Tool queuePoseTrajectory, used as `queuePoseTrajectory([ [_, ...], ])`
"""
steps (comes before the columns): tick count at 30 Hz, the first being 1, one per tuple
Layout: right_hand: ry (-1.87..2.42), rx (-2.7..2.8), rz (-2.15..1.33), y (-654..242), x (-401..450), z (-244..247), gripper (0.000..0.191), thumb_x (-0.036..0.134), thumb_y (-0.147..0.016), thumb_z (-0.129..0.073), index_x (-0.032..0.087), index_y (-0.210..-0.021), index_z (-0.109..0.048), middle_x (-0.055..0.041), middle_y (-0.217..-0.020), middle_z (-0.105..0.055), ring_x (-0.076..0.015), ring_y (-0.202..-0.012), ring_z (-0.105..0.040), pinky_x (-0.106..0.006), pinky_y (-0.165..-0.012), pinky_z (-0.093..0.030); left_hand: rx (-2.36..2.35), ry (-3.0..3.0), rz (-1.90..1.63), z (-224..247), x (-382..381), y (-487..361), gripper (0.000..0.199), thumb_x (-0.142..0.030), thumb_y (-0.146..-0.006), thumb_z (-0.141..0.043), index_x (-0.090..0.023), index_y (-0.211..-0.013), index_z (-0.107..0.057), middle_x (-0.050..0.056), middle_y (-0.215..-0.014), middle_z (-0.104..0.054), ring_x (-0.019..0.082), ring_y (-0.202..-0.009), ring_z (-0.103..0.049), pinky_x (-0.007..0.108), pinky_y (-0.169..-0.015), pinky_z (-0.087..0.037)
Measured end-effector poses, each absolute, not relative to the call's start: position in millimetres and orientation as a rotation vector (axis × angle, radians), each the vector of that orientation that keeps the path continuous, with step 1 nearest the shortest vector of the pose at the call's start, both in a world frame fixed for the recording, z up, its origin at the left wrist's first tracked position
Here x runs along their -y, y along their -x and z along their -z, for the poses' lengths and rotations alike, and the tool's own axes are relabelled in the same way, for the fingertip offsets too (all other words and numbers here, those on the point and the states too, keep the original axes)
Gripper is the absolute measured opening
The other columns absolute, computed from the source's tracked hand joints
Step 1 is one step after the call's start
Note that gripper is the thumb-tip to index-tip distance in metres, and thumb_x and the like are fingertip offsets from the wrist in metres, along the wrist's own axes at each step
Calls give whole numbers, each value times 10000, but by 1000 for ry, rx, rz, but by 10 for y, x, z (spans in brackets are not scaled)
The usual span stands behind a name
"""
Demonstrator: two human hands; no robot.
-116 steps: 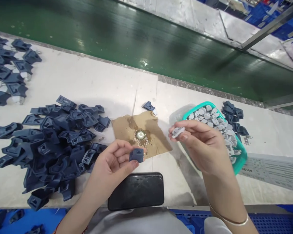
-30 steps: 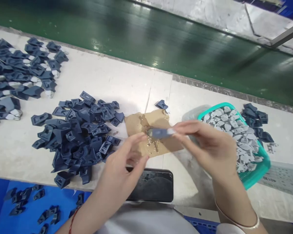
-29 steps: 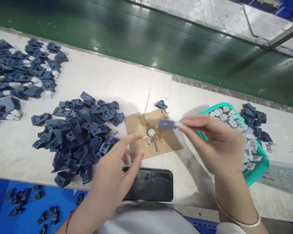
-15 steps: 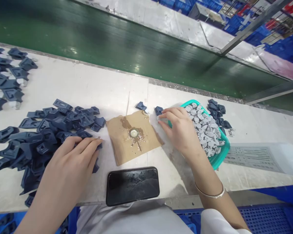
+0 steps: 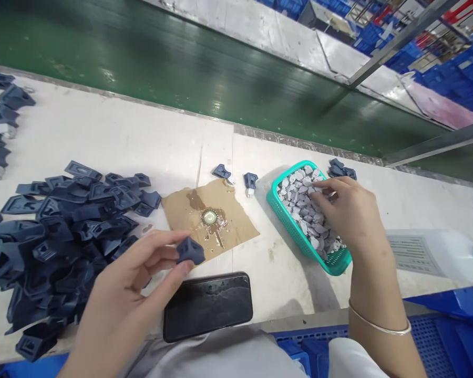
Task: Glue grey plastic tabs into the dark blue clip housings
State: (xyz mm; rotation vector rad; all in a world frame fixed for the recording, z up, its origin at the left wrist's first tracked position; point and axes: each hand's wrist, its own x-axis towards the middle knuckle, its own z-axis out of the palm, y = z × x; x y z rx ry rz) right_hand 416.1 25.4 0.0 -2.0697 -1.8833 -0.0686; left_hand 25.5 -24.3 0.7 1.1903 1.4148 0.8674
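Dark-blue plastic block (image 5: 189,251) now sits pinched between the left hand's (image 5: 132,281) thumb and fingers, raised off the worktop (image 5: 150,131); half a second ago that hand was down at the pile (image 5: 63,252). The right hand (image 5: 349,215) has left a pale-tipped piece (image 5: 250,180) between cardboard (image 5: 181,218) and green basket (image 5: 294,233), and its slightly parted fingers reach the grey bits (image 5: 295,194); whether they grip one, I cannot tell. Seemingly one pairing is done, another begun.
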Motion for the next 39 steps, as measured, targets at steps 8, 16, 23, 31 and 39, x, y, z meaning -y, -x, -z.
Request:
queuePoseTrajectory([
  [8,1952,1644,-144,-4161,-173,-131,195,187,-830,-819,276,-998,-861,-90,-930,-834,-238,-770,-772,-353,-703,-596,-1182,-788,-855,78,249,-440,171,-309,-862,-829,-242,-981,-727,63,-1110,-794,192,-952,-771,226,-813,-647],
  [16,1496,1295,-800,-3470,-48,-242,133,270,-885,-838,334,-997,-871,-34,-1030,-841,-206,-845,-785,-367,-790,-680,-1123,-695,-847,129,217,-475,190,-270,-901,-785,-251,-1026,-643,71,-1035,-834,210,-1003,-800,289,-895,-660],
  [23,1260,1384,-1318,-3018,-148,-132,201,373,-987,-740,331,-1157,-840,-26,-946,-829,-167,-776,-774,-311,-720,-674,-1088,-761,-884,210,227,-487,152,-283,-875,-813,-230,-1013,-773,69,-1023,-844,218,-1000,-803,297,-907,-662],
  [31,1191,1239,-1659,-2719,-208,45,277,322,-892,-841,260,-1162,-823,-38,-933,-856,-185,-844,-822,-296,-779,-689,-1032,-825,-937,239,231,-541,112,-254,-913,-778,-232,-1022,-765,90,-1099,-837,223,-1049,-795,271,-848,-665],
  [39,1307,1666,-1045,-2711,-203,142,199,191,-957,-731,282,-1098,-839,-51,-1064,-802,-185,-970,-746,-324,-839,-641,-1035,-827,-976,305,250,-571,114,-185,-947,-750,-262,-1020,-706,22,-1070,-852,144,-1037,-800,200,-913,-626],
])
